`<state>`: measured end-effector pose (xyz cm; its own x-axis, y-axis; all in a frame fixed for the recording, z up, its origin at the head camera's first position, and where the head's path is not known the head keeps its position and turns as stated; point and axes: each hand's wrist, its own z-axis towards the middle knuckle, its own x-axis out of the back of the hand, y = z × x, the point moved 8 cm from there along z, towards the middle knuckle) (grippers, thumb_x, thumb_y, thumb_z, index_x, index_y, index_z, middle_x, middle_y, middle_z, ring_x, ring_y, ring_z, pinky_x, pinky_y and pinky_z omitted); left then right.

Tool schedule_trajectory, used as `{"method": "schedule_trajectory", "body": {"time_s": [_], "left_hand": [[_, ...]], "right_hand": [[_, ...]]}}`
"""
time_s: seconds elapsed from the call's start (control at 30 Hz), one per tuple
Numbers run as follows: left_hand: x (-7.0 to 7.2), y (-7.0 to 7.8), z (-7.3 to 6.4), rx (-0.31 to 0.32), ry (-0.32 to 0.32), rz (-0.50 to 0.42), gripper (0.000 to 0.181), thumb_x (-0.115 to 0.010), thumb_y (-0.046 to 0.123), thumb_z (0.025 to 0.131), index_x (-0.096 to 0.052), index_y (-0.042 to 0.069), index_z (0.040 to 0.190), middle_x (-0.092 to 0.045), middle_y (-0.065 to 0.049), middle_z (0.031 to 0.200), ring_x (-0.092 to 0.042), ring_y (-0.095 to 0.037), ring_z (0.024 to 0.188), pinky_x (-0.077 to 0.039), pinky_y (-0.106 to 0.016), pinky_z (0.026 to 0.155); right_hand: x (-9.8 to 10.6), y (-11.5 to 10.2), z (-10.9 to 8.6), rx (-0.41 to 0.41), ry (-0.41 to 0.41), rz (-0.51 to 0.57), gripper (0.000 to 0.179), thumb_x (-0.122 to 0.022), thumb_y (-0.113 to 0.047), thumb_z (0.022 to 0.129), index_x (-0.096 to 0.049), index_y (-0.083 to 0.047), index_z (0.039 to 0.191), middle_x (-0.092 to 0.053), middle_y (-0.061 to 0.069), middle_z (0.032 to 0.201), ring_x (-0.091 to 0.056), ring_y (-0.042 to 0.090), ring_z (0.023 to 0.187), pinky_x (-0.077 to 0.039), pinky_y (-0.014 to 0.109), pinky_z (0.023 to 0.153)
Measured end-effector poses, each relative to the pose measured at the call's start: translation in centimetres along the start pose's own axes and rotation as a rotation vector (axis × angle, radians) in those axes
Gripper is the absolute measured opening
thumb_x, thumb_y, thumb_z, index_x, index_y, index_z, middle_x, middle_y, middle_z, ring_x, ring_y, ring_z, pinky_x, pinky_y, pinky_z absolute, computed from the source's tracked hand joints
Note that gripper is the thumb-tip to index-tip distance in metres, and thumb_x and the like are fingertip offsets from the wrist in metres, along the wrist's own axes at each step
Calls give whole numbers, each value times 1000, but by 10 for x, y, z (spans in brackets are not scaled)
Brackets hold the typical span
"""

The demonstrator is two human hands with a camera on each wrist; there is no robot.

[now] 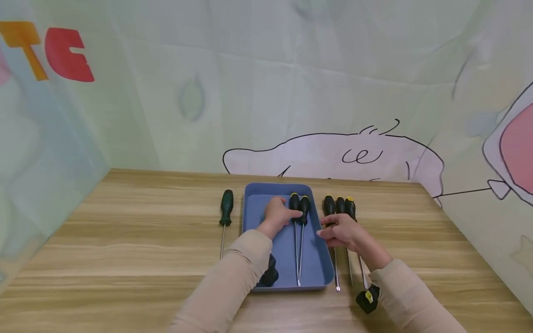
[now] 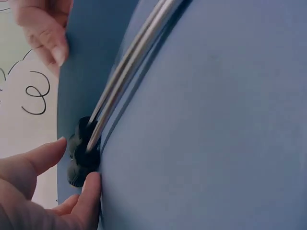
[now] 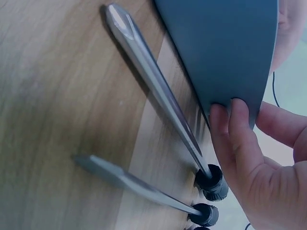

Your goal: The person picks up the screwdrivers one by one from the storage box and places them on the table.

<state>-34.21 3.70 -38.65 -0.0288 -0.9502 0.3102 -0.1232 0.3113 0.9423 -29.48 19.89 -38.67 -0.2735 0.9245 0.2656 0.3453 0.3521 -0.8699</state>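
A blue tray lies on the table with two screwdrivers along its right side. Their dark handles with yellow ends, like the left screwdriver handle and right screwdriver handle, point to the far end. My left hand reaches inside the tray; its thumb and fingers are spread on either side of the handles, a finger right against one. At the tray's right wall, my right hand pinches the rim, two fingertips on the outer face.
Right of the tray lie three more screwdrivers, tips toward me. A green-handled screwdriver lies left of it. Black wrist-worn devices show at the left wrist and right wrist. A printed cloth hangs behind the table.
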Motion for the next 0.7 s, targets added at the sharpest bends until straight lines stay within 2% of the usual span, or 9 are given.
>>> {"method": "schedule_trajectory", "body": {"time_s": [0.1, 0.2, 0.37, 0.6, 0.7], "left_hand": [[-2, 7, -1, -79, 43, 116, 57, -80, 10, 70, -54, -12, 116, -59, -25, 111, -60, -34, 90, -53, -37, 78], [-3, 11, -2, -139, 80, 197, 51, -80, 13, 69, -57, -11, 108, -62, -22, 105, -57, -33, 94, -48, -38, 83], [-3, 11, -2, -160, 98, 217, 45, -80, 16, 70, -58, -8, 101, -63, -20, 97, -58, -32, 86, -48, -38, 77], [-4, 11, -2, -189, 94, 217, 42, -78, 12, 73, -58, -9, 103, -63, -22, 100, -58, -34, 91, -48, -41, 82], [-3, 12, -2, -207, 95, 223, 39, -76, 8, 73, -58, -10, 102, -63, -22, 98, -58, -34, 89, -49, -41, 80]], "right_hand": [[1, 0, 0, 3, -5, 3, 48, -60, 5, 86, -40, 14, 129, -63, 20, 97, -64, 22, 80, -56, 39, 76], [2, 1, 0, 3, -3, 9, 48, -60, 5, 86, -41, 13, 129, -62, 20, 97, -65, 23, 80, -56, 39, 76], [2, 1, 1, 3, 1, 14, 48, -60, 4, 86, -41, 13, 129, -63, 20, 97, -65, 24, 81, -56, 40, 76], [2, 3, 1, 2, -1, 8, 48, -60, 3, 87, -40, 14, 129, -62, 20, 98, -64, 22, 81, -56, 39, 76], [2, 3, 1, 0, 0, 7, 48, -60, 2, 87, -40, 13, 130, -61, 20, 99, -64, 22, 82, -56, 38, 76]]}}
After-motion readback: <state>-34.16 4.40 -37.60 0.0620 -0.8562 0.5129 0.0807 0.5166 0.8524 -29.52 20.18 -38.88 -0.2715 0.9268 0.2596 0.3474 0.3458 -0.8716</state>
